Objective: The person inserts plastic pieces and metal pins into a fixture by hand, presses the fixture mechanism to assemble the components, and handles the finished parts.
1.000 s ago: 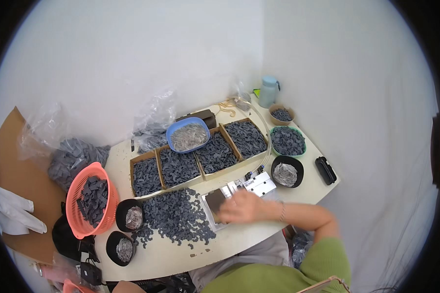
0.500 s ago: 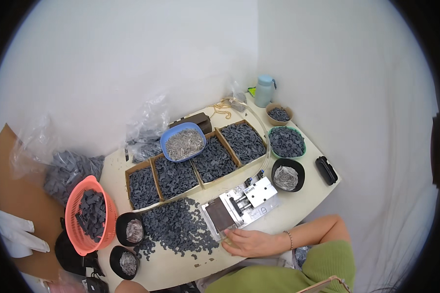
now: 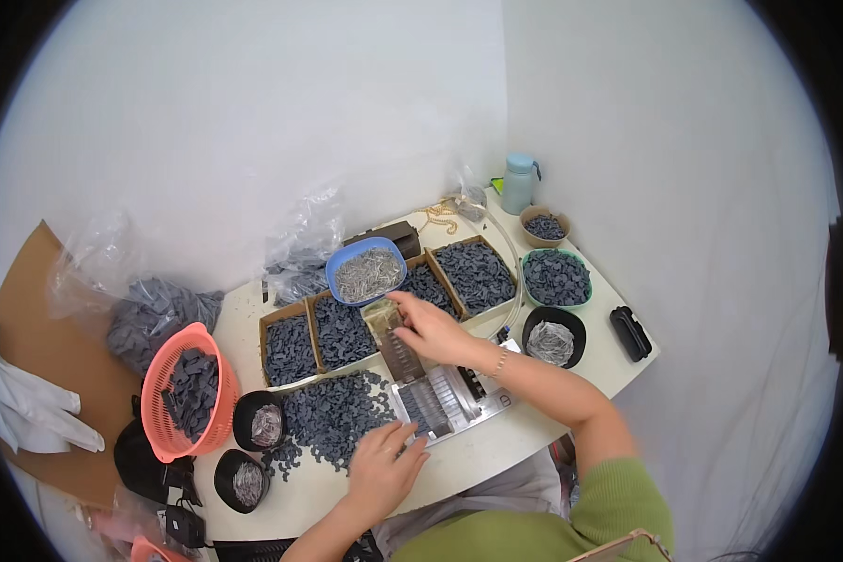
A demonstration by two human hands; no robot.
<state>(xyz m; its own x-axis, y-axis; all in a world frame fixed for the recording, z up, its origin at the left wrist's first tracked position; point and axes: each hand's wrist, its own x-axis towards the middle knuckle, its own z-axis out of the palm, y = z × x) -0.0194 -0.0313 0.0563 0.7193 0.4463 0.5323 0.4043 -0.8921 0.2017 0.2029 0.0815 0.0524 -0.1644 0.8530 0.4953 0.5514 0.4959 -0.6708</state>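
Metal fixture (image 3: 448, 401), marked — right grip (image 3: 436, 334) pinching brown plate (image 3: 399, 360), left grip (image 3: 382, 468) spread, empty

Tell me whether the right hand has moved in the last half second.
Yes, away from the person's body: the right hand, then at the near edge of the metal fixture, is now close to the blue tray.

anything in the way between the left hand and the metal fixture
Nothing visible: the left hand is right by the near left edge of the metal fixture, contact unclear. The brown plate in the right hand is off toward the far side.
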